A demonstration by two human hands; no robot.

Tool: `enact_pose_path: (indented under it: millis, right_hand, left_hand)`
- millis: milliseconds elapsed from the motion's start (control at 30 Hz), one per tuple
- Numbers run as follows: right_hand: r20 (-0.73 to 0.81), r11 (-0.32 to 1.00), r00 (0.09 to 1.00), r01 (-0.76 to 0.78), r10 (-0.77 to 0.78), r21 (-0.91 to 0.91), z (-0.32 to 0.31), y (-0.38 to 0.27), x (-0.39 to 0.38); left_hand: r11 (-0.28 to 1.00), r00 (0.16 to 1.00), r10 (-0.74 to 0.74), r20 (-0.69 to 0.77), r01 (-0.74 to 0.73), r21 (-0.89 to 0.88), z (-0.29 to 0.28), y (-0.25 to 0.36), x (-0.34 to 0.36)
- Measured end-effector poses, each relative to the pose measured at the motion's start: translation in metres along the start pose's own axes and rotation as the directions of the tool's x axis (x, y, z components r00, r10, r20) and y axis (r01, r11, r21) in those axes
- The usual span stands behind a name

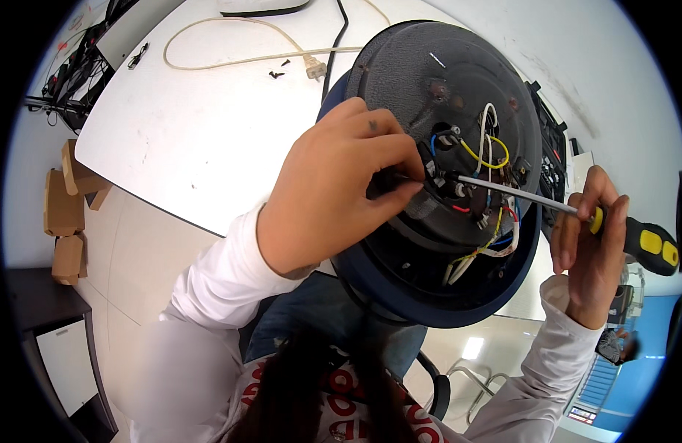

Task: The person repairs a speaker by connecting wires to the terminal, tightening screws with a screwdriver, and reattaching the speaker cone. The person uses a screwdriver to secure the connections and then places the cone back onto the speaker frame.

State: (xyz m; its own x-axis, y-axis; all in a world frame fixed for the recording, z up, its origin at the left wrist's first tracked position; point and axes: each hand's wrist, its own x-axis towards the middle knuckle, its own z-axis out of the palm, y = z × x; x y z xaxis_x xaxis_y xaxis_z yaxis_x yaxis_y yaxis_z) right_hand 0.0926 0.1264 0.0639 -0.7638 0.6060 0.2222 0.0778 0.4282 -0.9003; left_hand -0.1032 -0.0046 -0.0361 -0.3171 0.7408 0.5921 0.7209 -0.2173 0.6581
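Note:
A round appliance with a dark blue body lies with its black round plate facing up. Coloured wires and metal terminals sit around the plate's middle. My right hand is closed on a screwdriver with a black and yellow handle. Its shaft runs leftward across the plate, and the tip rests by a small dark part near the terminals. Beside that tip, my left hand has thumb and fingers pinched together. Something dark shows between them, too hidden to name.
A beige cord ends in a plug on the white table. Small dark screws lie near it. Behind the appliance is a black tool case. Cardboard boxes and a dark cabinet stand at the left.

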Motion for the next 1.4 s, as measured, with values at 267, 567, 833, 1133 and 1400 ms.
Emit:
enact_pose_path:
  millis: [267,567,833,1133,1400]
  right_hand:
    - [0.099,0.979,0.995,0.051,-0.032,-0.200,0.003,-0.017,0.011]
    - [0.104,0.968,0.994,0.058,-0.033,-0.243,0.016,-0.037,0.019]
    - [0.037,0.925,0.986,0.166,-0.163,-0.343,0.026,-0.031,0.014]
    - [0.081,0.791,0.900,0.417,-0.428,-0.447,0.044,-0.017,0.022]
    - [0.023,0.620,0.735,0.588,-0.678,-0.519,0.030,-0.024,0.012]
  left_hand:
    - [1.000,1.000,-0.024,0.012,0.024,-0.005,0.000,0.000,0.002]
    - [1.000,1.000,0.014,-0.016,-0.014,0.025,0.002,0.001,0.003]
    - [0.999,0.992,0.005,0.123,-0.010,0.036,-0.010,0.007,0.008]
    - [0.848,0.925,0.186,-0.330,-0.321,-0.422,-0.042,0.064,0.044]
    - [0.819,0.888,0.339,-0.310,-0.441,-0.366,-0.004,0.111,0.070]
